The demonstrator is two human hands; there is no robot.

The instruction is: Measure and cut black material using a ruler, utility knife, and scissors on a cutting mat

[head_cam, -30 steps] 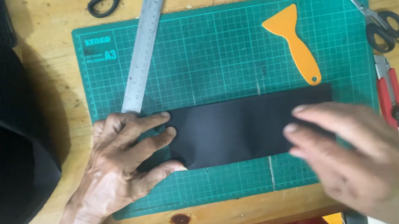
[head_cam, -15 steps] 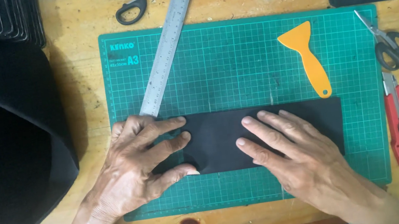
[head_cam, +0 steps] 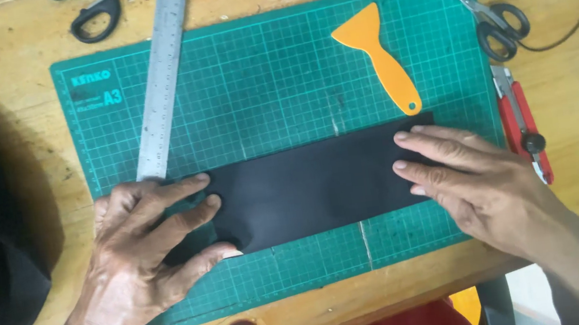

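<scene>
The left hand (head_cam: 139, 253) lies flat, fingers spread, pressing the left end of a black strip (head_cam: 315, 185) near the front edge of the green mat (head_cam: 271, 75). The right hand (head_cam: 478, 182), also flat and ungripping, presses its right end.

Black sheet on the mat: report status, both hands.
Left hand flat on black sheet's left end. Right hand flat on right end. Sheet lies on green cutting mat. Ruler, scraper apart from it.
</scene>
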